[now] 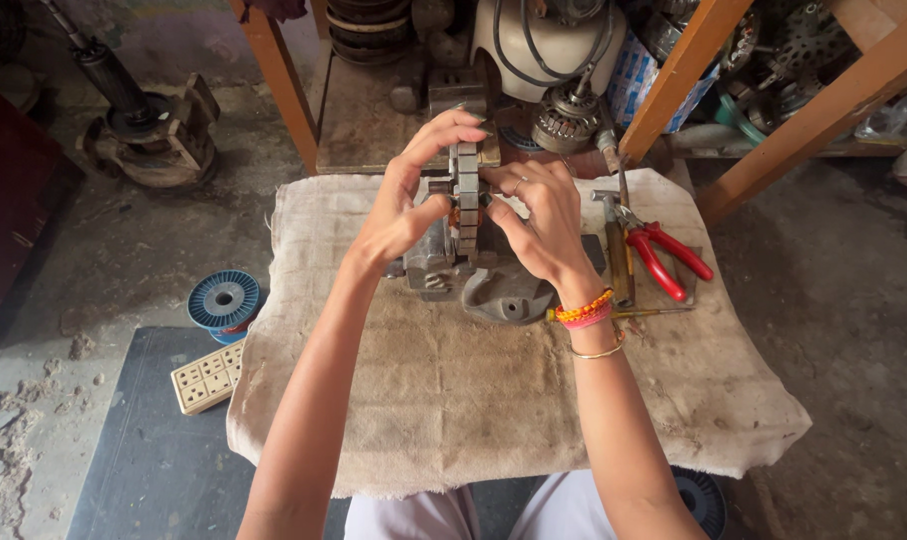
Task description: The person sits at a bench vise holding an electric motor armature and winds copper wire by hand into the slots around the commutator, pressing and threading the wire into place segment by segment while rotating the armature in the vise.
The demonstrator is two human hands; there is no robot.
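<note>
the stator (467,200), a stack of grey steel plates with copper winding showing in its middle, stands upright on a grey motor housing (494,285) at the far middle of the counter (454,400), which is draped in a beige sackcloth. the left hand (406,205) grips the stator from its left side, fingers curled over the top and thumb pressed against the near face. the right hand (539,220) holds it from the right, fingers closed on the plates and thumb pointing in toward the winding; that wrist wears orange and pink bead bands and a thin bangle. just right of the housing lie a hammer (617,250) and red-handled pliers (664,255), side by side on the cloth, with a screwdriver (634,313) near the right wrist. on the floor to the left sit a blue wire spool (224,300) and a cream socket strip (207,377). beyond the counter a wooden shelf (374,120) carries motor parts, among them an armature (566,120).
</note>
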